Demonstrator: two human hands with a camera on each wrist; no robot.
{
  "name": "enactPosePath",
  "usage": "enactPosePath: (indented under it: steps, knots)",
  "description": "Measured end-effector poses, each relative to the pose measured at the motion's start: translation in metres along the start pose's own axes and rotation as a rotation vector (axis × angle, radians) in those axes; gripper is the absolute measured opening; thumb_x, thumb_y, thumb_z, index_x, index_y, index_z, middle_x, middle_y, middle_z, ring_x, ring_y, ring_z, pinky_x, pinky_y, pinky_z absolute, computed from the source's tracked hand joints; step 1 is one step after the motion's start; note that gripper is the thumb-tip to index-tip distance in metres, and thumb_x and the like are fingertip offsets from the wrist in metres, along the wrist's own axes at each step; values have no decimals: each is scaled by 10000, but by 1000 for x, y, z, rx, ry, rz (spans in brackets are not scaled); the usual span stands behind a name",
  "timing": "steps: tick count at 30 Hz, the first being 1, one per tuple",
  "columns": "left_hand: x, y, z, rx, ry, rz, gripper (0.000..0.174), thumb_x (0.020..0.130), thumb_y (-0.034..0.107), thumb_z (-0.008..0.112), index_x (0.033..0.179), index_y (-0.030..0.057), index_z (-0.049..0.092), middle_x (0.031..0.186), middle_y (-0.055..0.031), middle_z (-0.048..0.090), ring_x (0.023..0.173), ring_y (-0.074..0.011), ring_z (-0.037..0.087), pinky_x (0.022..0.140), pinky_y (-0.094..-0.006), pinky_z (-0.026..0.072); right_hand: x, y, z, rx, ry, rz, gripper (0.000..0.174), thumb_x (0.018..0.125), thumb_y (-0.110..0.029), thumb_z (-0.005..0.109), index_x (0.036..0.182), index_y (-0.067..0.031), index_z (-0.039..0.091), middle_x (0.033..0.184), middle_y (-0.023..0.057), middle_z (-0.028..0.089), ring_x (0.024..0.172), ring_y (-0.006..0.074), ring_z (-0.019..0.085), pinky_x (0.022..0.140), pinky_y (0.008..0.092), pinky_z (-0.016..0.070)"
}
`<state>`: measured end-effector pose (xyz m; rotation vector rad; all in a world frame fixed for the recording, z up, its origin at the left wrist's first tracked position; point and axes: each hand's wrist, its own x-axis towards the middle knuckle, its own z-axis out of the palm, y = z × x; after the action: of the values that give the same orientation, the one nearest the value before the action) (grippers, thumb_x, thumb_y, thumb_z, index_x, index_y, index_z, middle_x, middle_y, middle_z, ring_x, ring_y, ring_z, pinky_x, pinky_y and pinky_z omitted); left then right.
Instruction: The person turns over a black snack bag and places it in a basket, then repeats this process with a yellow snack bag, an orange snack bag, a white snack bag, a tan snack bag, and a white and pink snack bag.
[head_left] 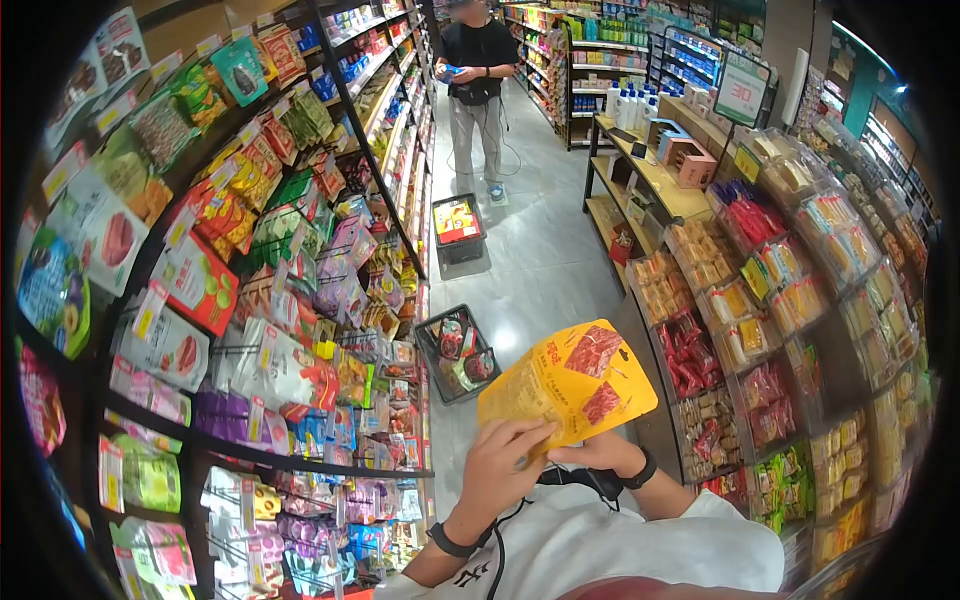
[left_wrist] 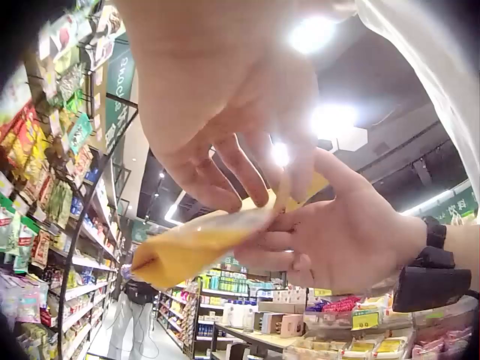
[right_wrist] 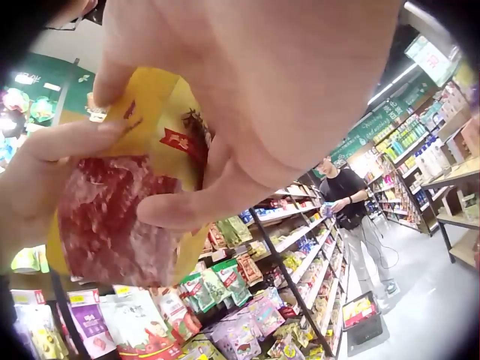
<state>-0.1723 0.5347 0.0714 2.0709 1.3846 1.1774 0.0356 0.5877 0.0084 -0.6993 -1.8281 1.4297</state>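
Observation:
Both hands hold a yellow jerky pouch (head_left: 570, 385) with pictures of red meat on it, tilted up in front of the body in the head view. My left hand (head_left: 505, 460) pinches its lower left edge, fingers lying over the printed face. Below the lower right part, my right hand (head_left: 595, 455) grips it from underneath, its fingers partly hidden by the pouch. In the right wrist view, fingers of the right hand (right_wrist: 255, 90) lie across a large meat picture on the pouch (right_wrist: 112, 217). The left wrist view shows the pouch (left_wrist: 195, 247) edge-on between the hands.
A black basket (head_left: 427, 362) with several packs stands on the aisle floor, with a second basket (head_left: 461, 250) farther on. Hanging snack bags (head_left: 200, 285) fill the left shelves; bins of small packs (head_left: 690, 355) line the right. Another person (head_left: 480, 60) stands up the aisle.

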Motion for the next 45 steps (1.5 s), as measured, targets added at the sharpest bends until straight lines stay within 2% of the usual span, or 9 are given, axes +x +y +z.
enactPosePath:
  steps: [6, 11, 13, 15, 17, 20, 25, 33, 45]
  knots:
    - [93, -40, 26, -152, -198, 3, 420, 818, 127, 807, 1232, 94, 743, 1243, -97, 709, 1135, -315, 644, 1018, -395, 478, 51, 55, -60, 263, 158, 134, 558, 960, -196, 723, 1446, -27, 509, 1409, 97, 584, 1284, 210, 555, 1079, 375, 445]
    - [181, -69, 50, 259, 167, -31, 576, 847, 231, 827, 1350, 37, 624, 1255, -152, 700, 1161, -251, 646, 1009, -401, 500, 119, 82, -142, 443, 32, 40, 618, 965, -186, 656, 1506, 5, 427, 1479, 108, 527, 1352, 233, 499, 1123, 391, 410]
    - [215, -77, 61, 105, 218, -208, 599, 839, 231, 848, 1341, 14, 604, 1211, -154, 709, 1114, -213, 668, 972, -380, 519, 144, 76, -186, 416, -51, 19, 651, 966, -183, 648, 1528, 18, 389, 1489, 124, 520, 1364, 249, 491, 1137, 404, 397]
    - [239, -104, 75, -436, 88, -477, 590, 834, 228, 867, 1304, -9, 601, 1145, -141, 721, 1046, -177, 686, 923, -349, 539, 173, 64, -226, 374, -122, 10, 618, 977, -182, 638, 1513, 24, 411, 1483, 127, 525, 1363, 249, 492, 1133, 411, 401]
    - [266, -126, 97, -412, 150, -465, 517, 858, 203, 854, 1257, -13, 609, 1105, -118, 726, 987, -160, 688, 881, -327, 547, 202, 69, -259, 251, -125, -47, 550, 997, -189, 637, 1470, 37, 468, 1434, 125, 570, 1321, 228, 529, 1102, 391, 434]
    - [303, -142, 120, -425, 346, -476, 437, 887, 184, 831, 1208, -18, 615, 1088, -105, 726, 965, -150, 684, 857, -315, 548, 243, 77, -294, 377, -116, 234, 488, 1010, -198, 651, 1422, 33, 529, 1358, 108, 630, 1241, 179, 577, 1042, 355, 478]
    - [343, -181, 129, -433, 447, -522, 345, 942, 126, 762, 1206, -23, 598, 1110, -102, 719, 982, -131, 676, 857, -291, 542, 306, 92, -306, 259, -25, 249, 346, 992, -161, 709, 1255, 54, 645, 1098, 68, 737, 936, 95, 652, 808, 272, 541]
    - [417, -247, 111, -716, 437, -457, 373, 975, 68, 700, 1286, -39, 524, 1161, -124, 707, 1018, -126, 690, 862, -272, 553, 431, 118, -339, 168, -31, 245, 293, 979, -155, 722, 1180, 57, 699, 1029, 61, 754, 896, 79, 660, 785, 266, 543]
    - [521, -343, 52, -575, 605, -503, 342, 967, 33, 700, 1256, -33, 528, 1117, -103, 719, 975, -104, 689, 833, -244, 546, 627, 155, -351, 269, -273, 245, 315, 985, -169, 727, 1212, 47, 695, 1043, 53, 758, 882, 59, 658, 762, 249, 535]
